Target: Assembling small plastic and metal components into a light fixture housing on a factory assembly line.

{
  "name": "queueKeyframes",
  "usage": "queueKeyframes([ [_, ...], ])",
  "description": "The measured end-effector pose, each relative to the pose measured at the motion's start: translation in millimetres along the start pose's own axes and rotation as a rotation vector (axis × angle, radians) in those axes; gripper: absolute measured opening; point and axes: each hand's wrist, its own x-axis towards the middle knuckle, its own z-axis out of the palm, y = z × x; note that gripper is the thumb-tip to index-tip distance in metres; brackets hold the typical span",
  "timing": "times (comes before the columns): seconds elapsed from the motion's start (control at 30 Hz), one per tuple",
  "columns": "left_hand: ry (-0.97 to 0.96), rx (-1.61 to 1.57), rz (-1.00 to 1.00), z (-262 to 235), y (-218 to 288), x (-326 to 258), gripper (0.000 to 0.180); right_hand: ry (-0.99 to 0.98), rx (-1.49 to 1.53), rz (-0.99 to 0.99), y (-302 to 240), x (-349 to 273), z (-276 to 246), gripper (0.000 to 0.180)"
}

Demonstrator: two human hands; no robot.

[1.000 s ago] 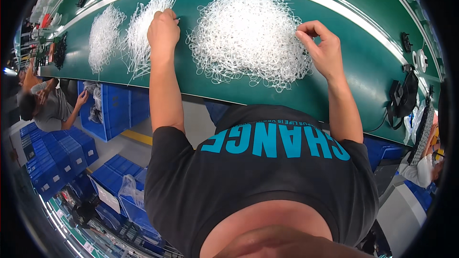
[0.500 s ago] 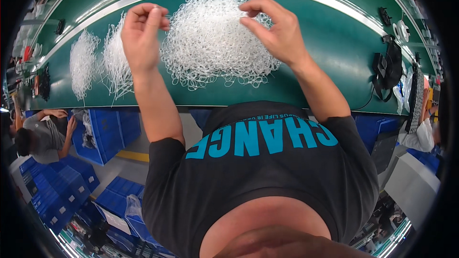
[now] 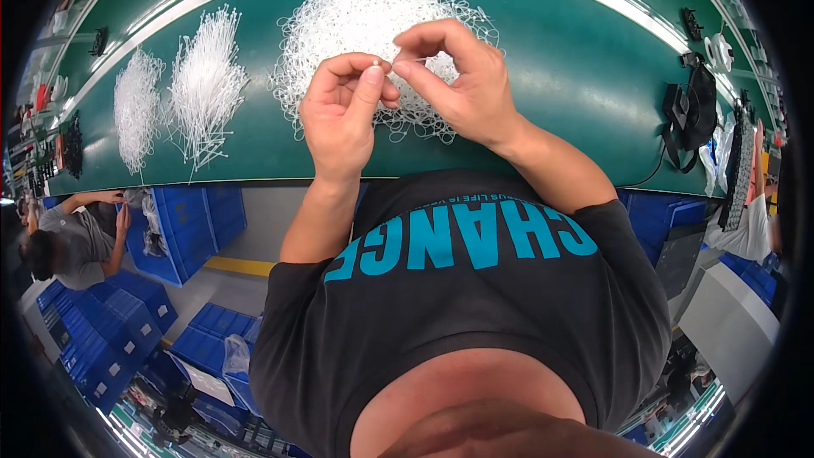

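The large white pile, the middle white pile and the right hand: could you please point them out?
Large white pile (image 3: 377, 17): head view, its upper middle.
Middle white pile (image 3: 207, 75): head view, its centre.
Right hand (image 3: 468, 89): head view, middle of the hand.

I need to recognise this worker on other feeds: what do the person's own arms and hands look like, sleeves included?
The left hand and right hand are ungloved, with no ring or watch visible. The forearms are bare, with no cables or markings showing. Short, dark grey sleeves belong to a shirt with large turquoise lettering.
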Motion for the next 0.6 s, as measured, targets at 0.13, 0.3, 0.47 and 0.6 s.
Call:
queueKeyframes([
  [0.13,0.007,0.029,-0.034,5,-2,-2,0.012,0.103,0.259,0.117,6,-5,10,0.025],
  [0.3,0.026,-0.004,-0.001,4,-3,2,0.013,0.019,-0.022,-0.093,6,-2,2,0.01],
  [0.47,0.042,-0.008,0.034,4,2,4,0.013,0.003,-0.079,-0.108,5,-2,1,0.006],
  [0.6,0.024,0.039,0.04,2,0,5,0.012,-0.015,-0.091,-0.139,6,0,0,0.006],
])
